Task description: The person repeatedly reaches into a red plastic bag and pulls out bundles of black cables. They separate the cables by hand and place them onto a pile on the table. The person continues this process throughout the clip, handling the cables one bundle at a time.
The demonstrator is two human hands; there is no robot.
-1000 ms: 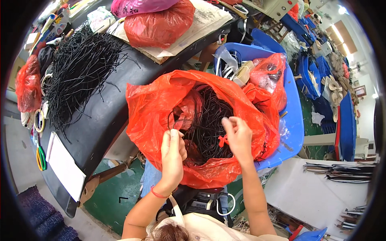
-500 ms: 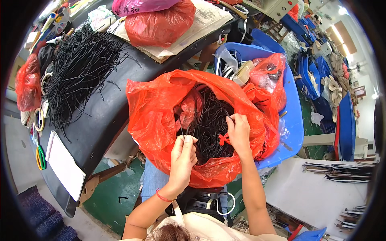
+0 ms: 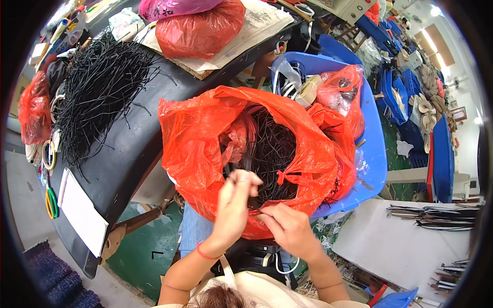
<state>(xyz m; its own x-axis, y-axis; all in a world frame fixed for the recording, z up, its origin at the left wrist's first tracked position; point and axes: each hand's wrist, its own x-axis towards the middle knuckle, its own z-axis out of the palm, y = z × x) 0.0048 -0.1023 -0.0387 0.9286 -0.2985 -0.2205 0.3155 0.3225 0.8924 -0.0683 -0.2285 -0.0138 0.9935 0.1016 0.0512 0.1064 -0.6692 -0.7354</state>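
A big orange plastic bag (image 3: 200, 133) stands open in front of me, full of thin black cords (image 3: 272, 149). My left hand (image 3: 233, 203) is at the bag's near rim with its fingers pinched on a few black cords that run up out of the bag. My right hand (image 3: 287, 226) is just beside it, lower at the rim, with its fingertips closed on the same cords near the orange plastic. The two hands almost touch.
A black table (image 3: 128, 154) on the left bears a heap of black cords (image 3: 97, 87), tape rolls and scissors. A blue tub (image 3: 372, 149) behind the bag holds smaller bags. A white board (image 3: 405, 246) with cord bundles lies at right; two filled bags (image 3: 197, 31) lie on cardboard at the back.
Both hands have come back toward me from inside the bag to its near rim, drawing black cords with them, and have closed in on each other.
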